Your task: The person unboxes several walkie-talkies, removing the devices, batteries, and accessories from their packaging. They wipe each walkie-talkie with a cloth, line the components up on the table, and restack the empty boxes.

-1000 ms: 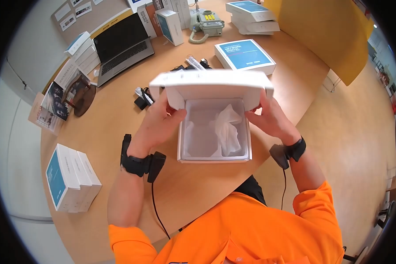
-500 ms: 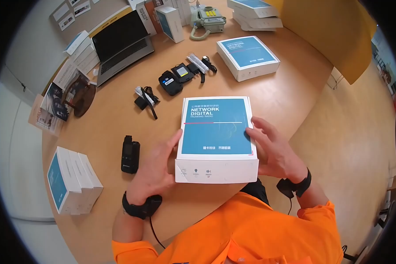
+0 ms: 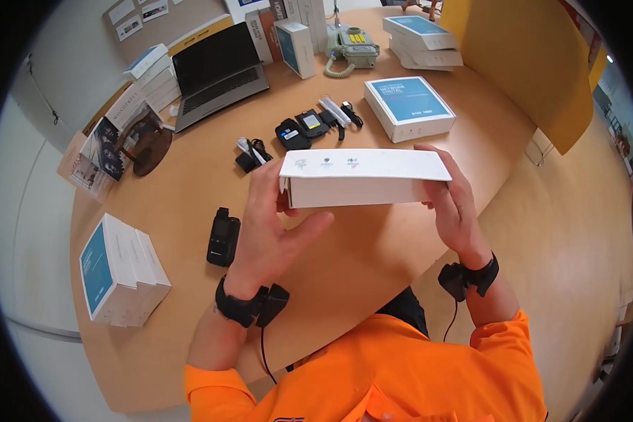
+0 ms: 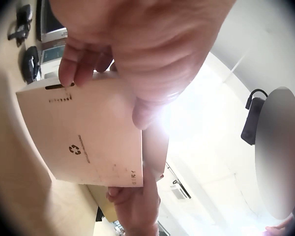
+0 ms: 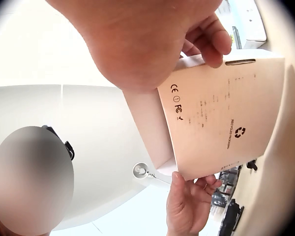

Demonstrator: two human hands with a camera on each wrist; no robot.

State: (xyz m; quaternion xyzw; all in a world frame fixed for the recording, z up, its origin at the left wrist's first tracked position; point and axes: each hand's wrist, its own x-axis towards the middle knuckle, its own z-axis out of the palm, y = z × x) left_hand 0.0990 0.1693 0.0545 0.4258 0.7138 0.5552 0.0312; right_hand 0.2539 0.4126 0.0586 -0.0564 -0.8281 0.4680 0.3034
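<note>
A white cardboard box (image 3: 362,167) is tilted up on edge between my two hands, its icon-printed lid front uppermost in the head view. Its underside, printed with a recycling mark (image 4: 74,149) and CE lettering (image 5: 174,88), shows in both wrist views. My left hand (image 3: 271,228) grips the left end with fingers curled over the edge; its thumb sticks out to the right. At the other end my right hand (image 3: 457,211) holds the box, fingers (image 5: 215,44) bent over the edge near a slot. A black handheld radio (image 3: 224,238) lies left of my left hand.
Beyond the box lie black radio parts (image 3: 301,128) and a coiled cable with adapter (image 3: 252,155). A blue-topped box (image 3: 409,109) stands at the back right, near a telephone (image 3: 352,48). Stacked boxes (image 3: 123,271) sit at left, a laptop (image 3: 221,77) behind.
The box was open showing its tray, then lid down with the blue top facing up. Now it is tipped up, front side uppermost and farther from me; both hands moved with it.
</note>
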